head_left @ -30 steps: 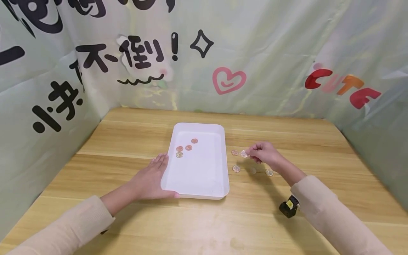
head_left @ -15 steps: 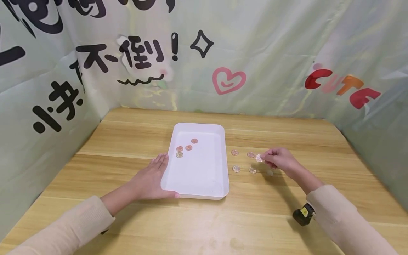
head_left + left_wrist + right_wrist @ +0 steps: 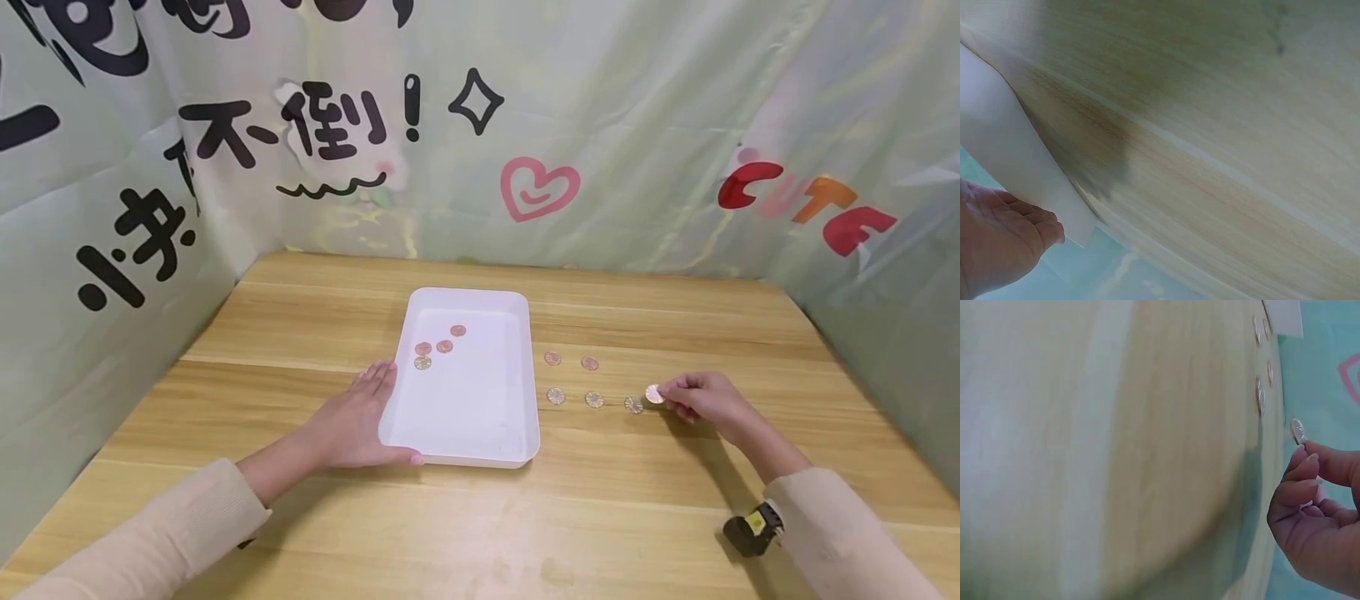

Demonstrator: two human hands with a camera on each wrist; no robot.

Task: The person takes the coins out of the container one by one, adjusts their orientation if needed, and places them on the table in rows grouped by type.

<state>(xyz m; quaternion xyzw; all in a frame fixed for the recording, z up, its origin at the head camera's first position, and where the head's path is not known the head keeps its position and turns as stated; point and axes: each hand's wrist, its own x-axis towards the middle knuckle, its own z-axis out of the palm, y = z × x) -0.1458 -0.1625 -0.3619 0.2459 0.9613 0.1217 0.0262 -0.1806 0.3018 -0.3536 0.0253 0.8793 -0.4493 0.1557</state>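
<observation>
A silvery coin [image 3: 655, 394] is pinched between the thumb and fingertips of my right hand [image 3: 707, 400], standing tilted at the right end of the front row of coins. In the right wrist view this coin [image 3: 1298, 430] shows raised above the tabletop. Nearest to it lies a flat coin [image 3: 633, 405] on the table. My left hand [image 3: 363, 421] rests against the near left corner of a white tray [image 3: 487, 459], fingers along its left side and thumb at its front edge. Inside the tray lie several coins, copper ones [image 3: 445, 347] and a yellowish one [image 3: 423, 363].
Two copper coins, one of them nearer the tray [image 3: 552, 358], form a back row right of the tray. More coins [image 3: 556, 396] lie in front of them. A printed cloth [image 3: 637, 108] surrounds the wooden table [image 3: 480, 533]. A black wrist camera [image 3: 752, 530] hangs under the right sleeve.
My right hand has moved right and toward me with the pinched coin, uncovering a copper coin in the back row. The left hand and tray have stayed put.
</observation>
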